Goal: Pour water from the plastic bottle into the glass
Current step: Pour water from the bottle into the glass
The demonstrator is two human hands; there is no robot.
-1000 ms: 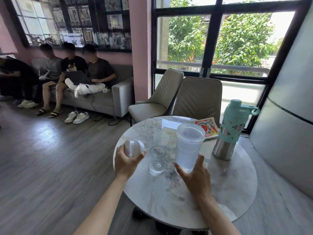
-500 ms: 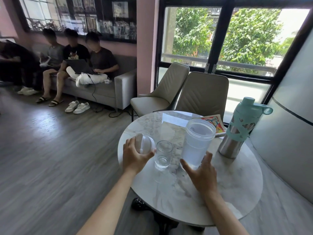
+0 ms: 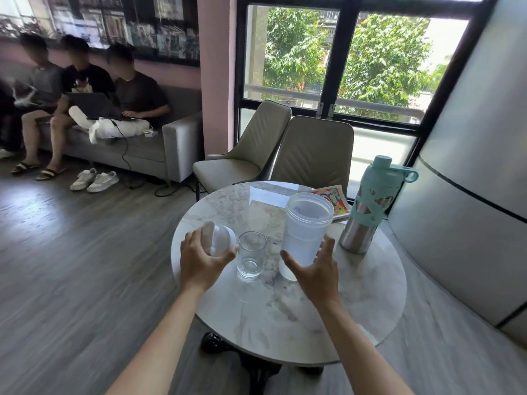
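A wide, frosted plastic bottle (image 3: 303,232) stands upright and uncapped on the round marble table (image 3: 356,295), holding water. Left of it stands a small clear glass (image 3: 251,256), almost empty. My right hand (image 3: 315,270) hovers just in front of the bottle's lower part, fingers spread, thumb to the left, not gripping it. My left hand (image 3: 199,259) holds the bottle's white lid (image 3: 218,240) at the table's left edge, beside the glass.
A steel flask with a mint-green cap and sleeve (image 3: 370,206) stands at the table's right rear. A colourful booklet (image 3: 333,199) lies behind the bottle. Two beige chairs (image 3: 310,155) stand beyond the table. People sit on a grey sofa (image 3: 159,149) at the far left.
My right hand has drawn slightly back from the bottle and spread its fingers. The left hand keeps hold of the lid. My view has shifted a little to the left.
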